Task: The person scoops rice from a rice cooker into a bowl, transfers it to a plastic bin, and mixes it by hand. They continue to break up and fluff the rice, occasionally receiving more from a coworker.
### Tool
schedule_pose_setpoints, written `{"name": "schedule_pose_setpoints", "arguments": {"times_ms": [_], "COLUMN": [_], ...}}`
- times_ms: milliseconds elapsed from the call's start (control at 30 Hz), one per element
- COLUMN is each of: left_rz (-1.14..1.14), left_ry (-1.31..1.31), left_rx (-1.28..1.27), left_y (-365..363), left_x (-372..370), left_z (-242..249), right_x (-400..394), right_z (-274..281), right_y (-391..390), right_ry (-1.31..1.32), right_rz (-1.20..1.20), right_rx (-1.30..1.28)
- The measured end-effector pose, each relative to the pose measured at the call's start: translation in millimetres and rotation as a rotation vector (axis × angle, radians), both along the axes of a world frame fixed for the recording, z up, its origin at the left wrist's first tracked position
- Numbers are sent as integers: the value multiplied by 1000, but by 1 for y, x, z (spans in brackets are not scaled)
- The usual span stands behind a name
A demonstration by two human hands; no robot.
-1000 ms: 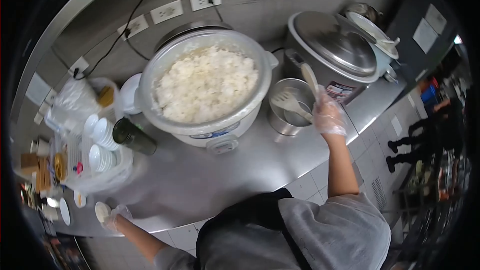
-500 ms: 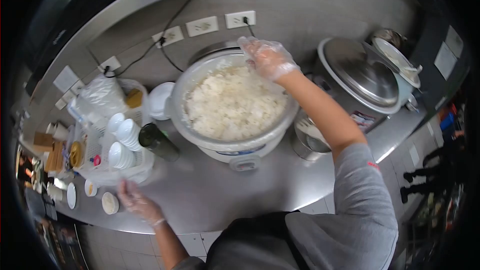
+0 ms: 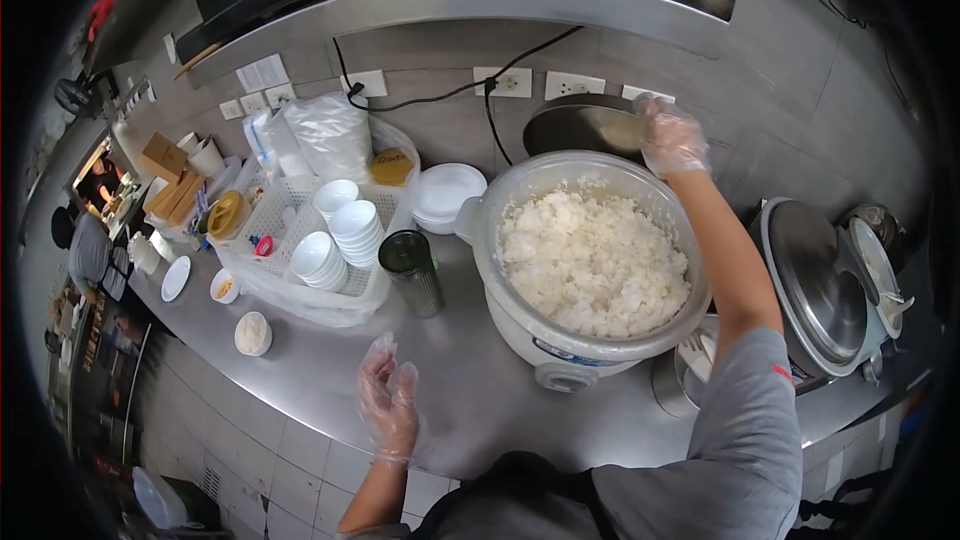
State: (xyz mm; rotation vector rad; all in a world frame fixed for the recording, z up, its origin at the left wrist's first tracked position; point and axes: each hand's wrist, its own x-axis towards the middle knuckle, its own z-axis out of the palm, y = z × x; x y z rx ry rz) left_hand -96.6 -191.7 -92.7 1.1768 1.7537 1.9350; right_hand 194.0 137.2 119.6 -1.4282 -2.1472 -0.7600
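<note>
A large rice cooker (image 3: 590, 370) stands uncovered, full of white rice (image 3: 590, 260). Behind it a round metal lid (image 3: 580, 128) leans by the wall. My right hand (image 3: 674, 138), in a clear plastic glove, reaches over the cooker's right side, its fingers curled at the lid's right edge; the fingertips are partly hidden. My left hand (image 3: 388, 400), also gloved, hovers over the counter's front edge with fingers apart and nothing in it. A dark ribbed tumbler (image 3: 412, 275) stands beyond it, left of the cooker.
White bowls (image 3: 355, 230) are stacked in a plastic basket (image 3: 282, 285) at left, with plates (image 3: 448, 195) beside it. Small filled bowls (image 3: 253, 334) sit near the edge. A second lidded cooker (image 3: 815, 280) and a metal container (image 3: 672, 385) stand right. A person (image 3: 92, 255) is far left.
The view has swung left, so the counter items appear farther right. My left hand has turned more upright, with its fingers pointing up. My right hand remains by the lid.
</note>
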Motion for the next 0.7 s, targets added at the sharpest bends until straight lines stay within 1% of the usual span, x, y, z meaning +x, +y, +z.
{"name": "schedule_pose_setpoints", "arguments": {"times_ms": [33, 67, 100, 167, 200, 233, 300, 367, 400, 467, 500, 533, 600, 633, 667, 700], "left_rz": [3, 1, -49, -156, -195, -237, -310, -373, -387, -421, -424, -408, -395, -342, -353, -382], "left_ry": [14, 25, 68, 157, 183, 214, 288, 364, 455, 639, 643, 681, 706, 746, 749, 746], "left_rx": [3, 4, 22, 57, 66, 80, 100, 109, 105, 113, 69, -15, 63, -11, -20, 48], "left_y": [5, 12, 20, 35, 42, 51, 65, 75, 82, 92, 93, 95, 113, 109, 109, 99], "left_x": [1, 4, 9, 18, 24, 32, 45, 58, 62, 71, 78, 85, 84, 87, 86, 90], "left_z": [2, 4, 9, 27, 37, 49, 74, 94, 99, 108, 110, 112, 83, 84, 80, 93], "right_x": [4, 17, 31, 29, 30, 21, 19, 23, 23, 17, 15, 15, 15, 16, 16, 21], "right_z": [4, -4, -11, -34, -46, -47, -64, -71, -73, -64, -71, -82, -96, -97, -100, -105], "right_y": [-22, -36, -52, -110, -133, -163, -190, -209, -219, -236, -236, -232, -233, -242, -254, -268], "right_ry": [33, -67, -171, -228, -271, -392, -411, -393, -381, -211, -278, -250, -138, -76, -24, 21], "right_rz": [-7, 77, 161, 218, 324, 303, 388, 409, 418, 393, 306, 298, 268, 288, 309, 333], "right_rx": [18, 72, 126, 102, 134, 123, 40, -35, -75, -345, -353, -319, -303, -257, -205, -154]}}
